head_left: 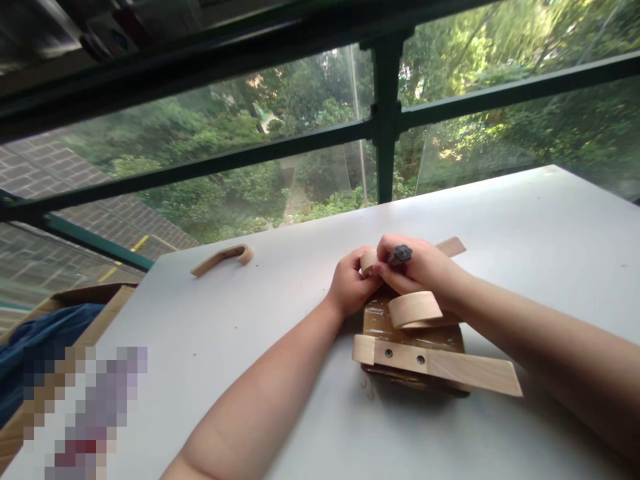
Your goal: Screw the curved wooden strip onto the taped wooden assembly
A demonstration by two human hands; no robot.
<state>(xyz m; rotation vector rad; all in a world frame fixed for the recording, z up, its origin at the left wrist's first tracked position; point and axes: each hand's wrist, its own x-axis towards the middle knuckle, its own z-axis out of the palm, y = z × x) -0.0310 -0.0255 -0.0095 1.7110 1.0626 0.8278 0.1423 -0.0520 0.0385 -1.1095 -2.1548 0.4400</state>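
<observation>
Window glass with dark green frames and trees beyond backs a white desk (240,333). At the desk's centre, right hand (420,267) fingers are closed around a small dark grey round-headed tool (400,254), pressed onto the curled end of a pale curved wooden strip (453,247). Left hand (350,287) fingers are closed on that same curled end from the left side, touching the right hand. Just below both hands, a second pale curved wooden piece (414,309) lies on a brown tape-wrapped block (380,320). Across the block's near edge rests a pale flat wooden bar with two screw holes (450,367). Well apart, toward the desk's far left edge, lies a hooked pale wooden piece (223,258). Beyond the left edge stands a cardboard box holding blue cloth (45,333).
</observation>
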